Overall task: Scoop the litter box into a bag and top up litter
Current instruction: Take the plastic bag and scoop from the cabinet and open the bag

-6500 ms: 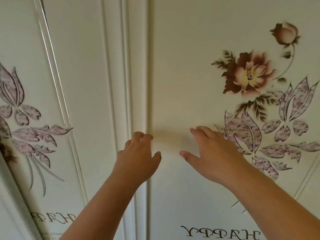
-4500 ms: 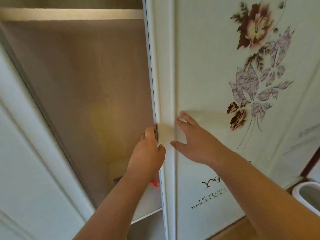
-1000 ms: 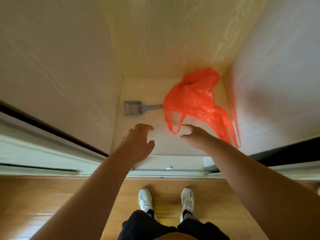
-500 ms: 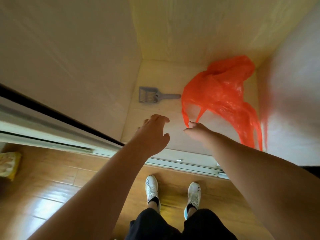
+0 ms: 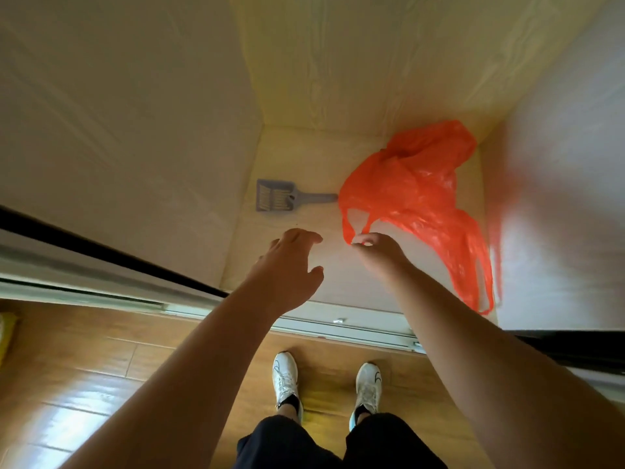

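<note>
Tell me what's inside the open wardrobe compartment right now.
On its floor lie a grey litter scoop and a crumpled orange plastic bag, whose handle loop the right hand pinches. Whatever the bag covers or contains is hidden. No litter supply shows.

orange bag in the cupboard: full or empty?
Looks empty. The orange bag lies limp and crumpled flat on the cupboard floor, handles trailing, and the right hand pinches one loop. The inside is not visible.

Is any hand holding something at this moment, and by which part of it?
The right hand pinches the orange bag by one handle loop. The left hand holds nothing; the scoop lies untouched.
</note>
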`<move>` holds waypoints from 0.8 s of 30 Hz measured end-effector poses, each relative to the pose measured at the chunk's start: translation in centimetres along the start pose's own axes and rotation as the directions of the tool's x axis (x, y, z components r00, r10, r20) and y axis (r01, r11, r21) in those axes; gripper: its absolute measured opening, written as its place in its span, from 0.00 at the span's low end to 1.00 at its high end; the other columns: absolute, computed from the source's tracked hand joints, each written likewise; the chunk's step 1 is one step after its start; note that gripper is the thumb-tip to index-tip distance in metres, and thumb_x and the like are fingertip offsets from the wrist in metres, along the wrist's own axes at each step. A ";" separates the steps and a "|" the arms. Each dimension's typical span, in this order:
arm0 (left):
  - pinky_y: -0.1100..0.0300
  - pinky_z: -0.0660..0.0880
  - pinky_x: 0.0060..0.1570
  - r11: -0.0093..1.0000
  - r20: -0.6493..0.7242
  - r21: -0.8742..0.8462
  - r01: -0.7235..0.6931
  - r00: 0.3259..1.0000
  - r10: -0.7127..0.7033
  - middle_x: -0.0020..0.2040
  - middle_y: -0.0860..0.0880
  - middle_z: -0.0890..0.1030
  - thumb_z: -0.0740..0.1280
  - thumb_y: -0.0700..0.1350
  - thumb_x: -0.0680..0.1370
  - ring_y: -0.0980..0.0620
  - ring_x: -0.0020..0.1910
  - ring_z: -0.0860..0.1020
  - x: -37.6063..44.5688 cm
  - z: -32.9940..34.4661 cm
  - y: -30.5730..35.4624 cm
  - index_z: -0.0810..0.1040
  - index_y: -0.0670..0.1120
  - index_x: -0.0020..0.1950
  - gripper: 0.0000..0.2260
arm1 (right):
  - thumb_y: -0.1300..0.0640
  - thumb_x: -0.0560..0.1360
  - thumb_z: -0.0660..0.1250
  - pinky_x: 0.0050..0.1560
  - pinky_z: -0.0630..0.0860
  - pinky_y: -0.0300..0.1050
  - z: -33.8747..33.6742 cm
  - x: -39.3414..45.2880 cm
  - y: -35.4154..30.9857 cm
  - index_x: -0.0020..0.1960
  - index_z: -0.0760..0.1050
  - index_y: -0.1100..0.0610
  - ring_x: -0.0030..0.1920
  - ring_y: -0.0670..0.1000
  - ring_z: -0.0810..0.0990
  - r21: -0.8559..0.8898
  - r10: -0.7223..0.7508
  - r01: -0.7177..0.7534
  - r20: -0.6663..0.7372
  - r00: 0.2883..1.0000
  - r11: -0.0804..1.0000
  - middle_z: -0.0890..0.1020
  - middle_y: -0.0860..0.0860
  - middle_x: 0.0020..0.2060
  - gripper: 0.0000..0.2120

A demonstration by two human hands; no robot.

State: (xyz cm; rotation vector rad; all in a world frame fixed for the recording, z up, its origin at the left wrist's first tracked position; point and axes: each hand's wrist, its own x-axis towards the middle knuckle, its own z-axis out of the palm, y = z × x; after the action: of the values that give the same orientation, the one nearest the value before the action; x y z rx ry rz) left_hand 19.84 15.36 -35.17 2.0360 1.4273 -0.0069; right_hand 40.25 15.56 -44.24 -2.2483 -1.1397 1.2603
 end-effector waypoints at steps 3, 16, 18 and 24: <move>0.45 0.69 0.70 0.997 -0.033 -0.017 -0.071 0.997 0.070 0.77 0.51 0.65 0.72 0.53 0.77 0.44 0.73 0.68 0.2 -0.6 0.6 0.63 0.56 0.79 0.33 | 0.56 0.79 0.67 0.59 0.75 0.40 -3.3 -3.9 -1.9 0.51 0.83 0.51 0.52 0.43 0.82 -0.054 -0.245 0.240 -0.134 0.960 0.969 0.84 0.45 0.54 0.07; 0.40 0.68 0.71 0.955 -0.107 0.018 -0.296 0.949 0.296 0.82 0.51 0.57 0.76 0.60 0.70 0.43 0.78 0.62 0.8 -1.5 6.4 0.40 0.67 0.78 0.52 | 0.57 0.78 0.71 0.47 0.72 0.29 -14.4 -18.3 -9.4 0.60 0.80 0.44 0.49 0.39 0.81 -0.080 -0.588 0.585 -0.197 0.784 0.807 0.83 0.41 0.47 0.14; 0.43 0.71 0.68 0.959 -0.168 -0.009 -0.282 0.946 0.276 0.77 0.47 0.67 0.74 0.55 0.74 0.42 0.74 0.69 1.0 -1.7 7.2 0.48 0.63 0.80 0.44 | 0.57 0.78 0.71 0.51 0.75 0.33 -14.9 -18.9 -9.4 0.59 0.81 0.44 0.50 0.40 0.82 -0.087 -0.596 0.593 -0.220 0.772 0.800 0.84 0.41 0.48 0.12; 0.59 0.72 0.42 0.953 -0.244 -0.009 -0.303 0.925 0.291 0.50 0.50 0.84 0.65 0.49 0.82 0.48 0.48 0.82 1.3 -4.4 8.1 0.80 0.54 0.56 0.06 | 0.50 0.79 0.70 0.58 0.75 0.34 -16.4 -19.6 -8.1 0.66 0.78 0.41 0.56 0.37 0.79 -0.047 -0.563 0.582 -0.324 0.760 0.812 0.82 0.35 0.56 0.16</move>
State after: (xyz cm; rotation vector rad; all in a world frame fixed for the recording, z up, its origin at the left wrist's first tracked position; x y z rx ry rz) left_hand 25.69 17.03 -28.16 2.2540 1.2262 0.4107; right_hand 44.08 7.17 -19.10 -1.7525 -1.4753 0.6329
